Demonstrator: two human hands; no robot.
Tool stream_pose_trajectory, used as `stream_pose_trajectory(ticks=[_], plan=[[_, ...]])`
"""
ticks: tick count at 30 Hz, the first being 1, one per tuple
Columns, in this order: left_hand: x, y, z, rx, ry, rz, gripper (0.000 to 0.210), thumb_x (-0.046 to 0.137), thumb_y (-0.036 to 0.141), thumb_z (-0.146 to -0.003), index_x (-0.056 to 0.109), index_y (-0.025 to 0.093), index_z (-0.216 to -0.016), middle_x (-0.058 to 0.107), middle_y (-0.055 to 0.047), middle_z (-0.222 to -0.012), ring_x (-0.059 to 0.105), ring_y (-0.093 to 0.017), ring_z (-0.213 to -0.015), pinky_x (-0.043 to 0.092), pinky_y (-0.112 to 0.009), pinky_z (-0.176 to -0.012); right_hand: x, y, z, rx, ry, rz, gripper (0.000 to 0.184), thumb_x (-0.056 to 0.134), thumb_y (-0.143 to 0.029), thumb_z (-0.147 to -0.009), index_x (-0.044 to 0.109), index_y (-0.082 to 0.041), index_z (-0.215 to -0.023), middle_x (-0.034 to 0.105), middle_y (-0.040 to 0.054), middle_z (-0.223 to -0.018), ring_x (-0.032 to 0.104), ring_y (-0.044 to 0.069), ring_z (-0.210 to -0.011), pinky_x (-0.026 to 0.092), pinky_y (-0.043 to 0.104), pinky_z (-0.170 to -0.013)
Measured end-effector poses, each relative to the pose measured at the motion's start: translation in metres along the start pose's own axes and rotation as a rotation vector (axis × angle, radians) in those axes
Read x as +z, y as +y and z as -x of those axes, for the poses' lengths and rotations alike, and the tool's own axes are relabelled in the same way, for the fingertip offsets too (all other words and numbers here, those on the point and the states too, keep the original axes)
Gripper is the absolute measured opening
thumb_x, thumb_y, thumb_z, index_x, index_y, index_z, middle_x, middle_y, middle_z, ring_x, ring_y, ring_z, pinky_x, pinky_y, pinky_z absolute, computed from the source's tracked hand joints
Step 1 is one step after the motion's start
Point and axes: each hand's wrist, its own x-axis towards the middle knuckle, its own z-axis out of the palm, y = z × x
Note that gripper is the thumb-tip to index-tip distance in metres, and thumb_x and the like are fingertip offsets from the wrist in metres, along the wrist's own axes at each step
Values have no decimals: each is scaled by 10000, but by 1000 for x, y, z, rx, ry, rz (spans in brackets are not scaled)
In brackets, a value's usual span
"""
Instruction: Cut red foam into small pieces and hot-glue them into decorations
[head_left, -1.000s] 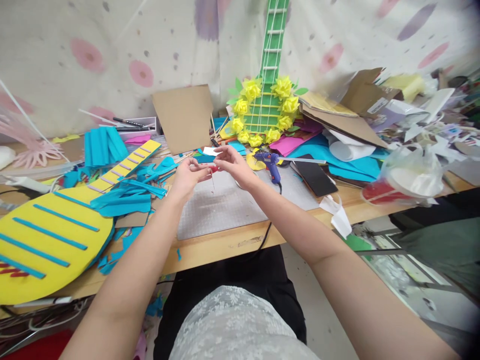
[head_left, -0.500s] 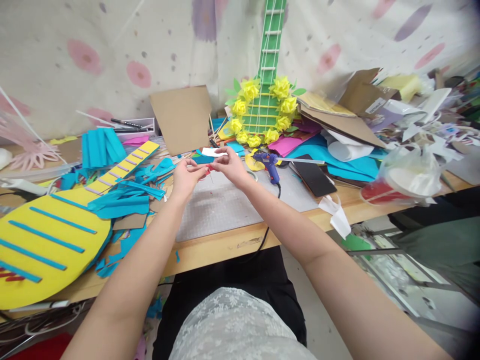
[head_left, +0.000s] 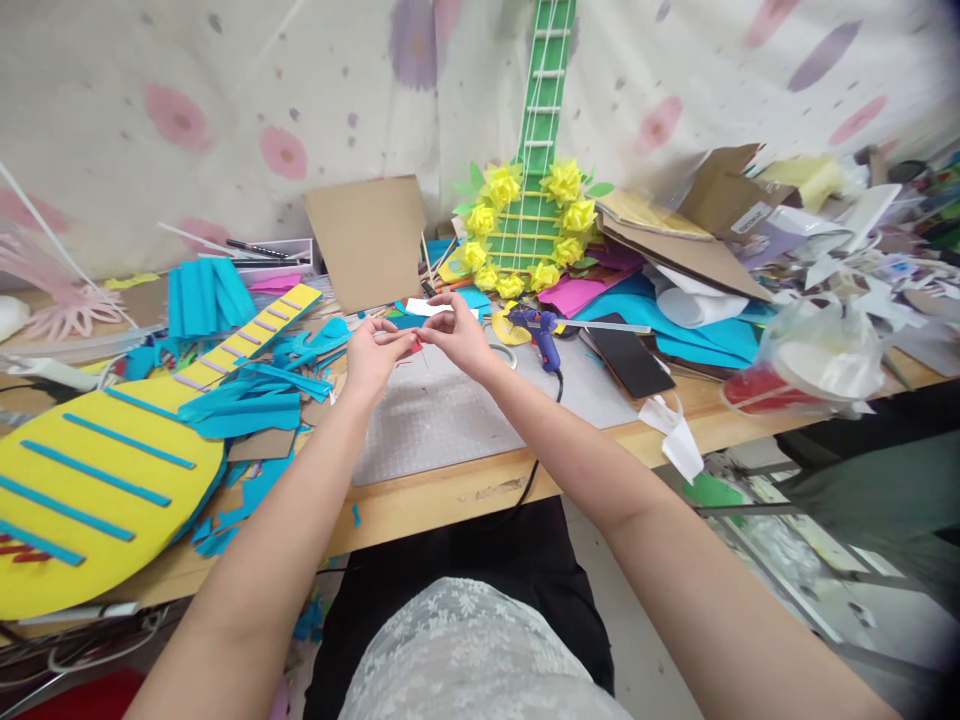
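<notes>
Above the grey cutting mat (head_left: 442, 430), my left hand (head_left: 373, 358) and my right hand (head_left: 463, 340) meet fingertip to fingertip. Between them is a small red piece (head_left: 417, 345), perhaps paper, pinched by both; its shape is mostly hidden by the fingers. A fine thread-like strand hangs just below it. White paper (head_left: 424, 307) lies behind the fingers. Right of my right hand, a blue glue gun (head_left: 546, 340) rests on its side with a clear glue stick in it, near a roll of tape (head_left: 504, 356).
A yellow cardboard guitar (head_left: 112, 470) and blue paper scraps (head_left: 247, 405) cover the left side. At the back stands a green guitar (head_left: 529, 235) with yellow paper flowers. To the right are a phone (head_left: 634, 358), a bagged red cup (head_left: 772, 380) and piled cardboard (head_left: 682, 245).
The view has shifted very slightly. Both hands stay together on the red piece, with hardly any finger movement visible.
</notes>
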Motion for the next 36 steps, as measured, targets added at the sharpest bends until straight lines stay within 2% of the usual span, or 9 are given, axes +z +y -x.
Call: stream_pose_trajectory(ticks=[6,14,18,26,31,36], plan=[[-2,0,-1,30,-3,-2,392,728,138,-545,394,196,-742,681,-6,-669,669,-171,-643,499,-231,-542,3,-4,7,-64,-9,70,405,601,-208,-691,353,-236,-1009,575,-48,-729,607,115,-697,492,306,-727],[-3,-3,-2,188,7,-133,390,703,150,-584,356,217,-749,672,22,-670,662,-149,-630,490,-224,-553,7,0,6,22,69,-53,431,611,-205,-666,329,-237,-991,596,-54,-724,620,114,-691,502,315,-748],[-2,-2,0,225,33,-153,409,710,129,-574,349,220,-744,656,33,-640,665,-157,-661,486,-229,-577,8,-1,6,17,66,-42,434,618,-214,-663,335,-239,-990,593,-59,-724,617,110,-695,506,320,-765],[-2,0,1,215,-2,-165,444,720,134,-584,318,224,-747,660,27,-637,664,-166,-652,485,-234,-566,3,-1,8,3,47,-53,439,631,-223,-662,339,-244,-989,604,-53,-733,625,115,-710,509,327,-777],[1,2,3,167,-22,-122,460,727,120,-582,304,222,-731,655,24,-629,657,-163,-633,492,-244,-572,-4,3,7,-12,-13,-81,426,621,-219,-671,338,-243,-988,622,-46,-752,633,121,-744,501,342,-810],[2,1,1,113,-53,-107,358,716,100,-591,413,201,-753,675,-14,-706,661,-171,-660,507,-284,-624,-9,2,8,-18,-59,-80,401,574,-206,-690,338,-241,-1012,632,-34,-769,635,123,-760,499,354,-816]])
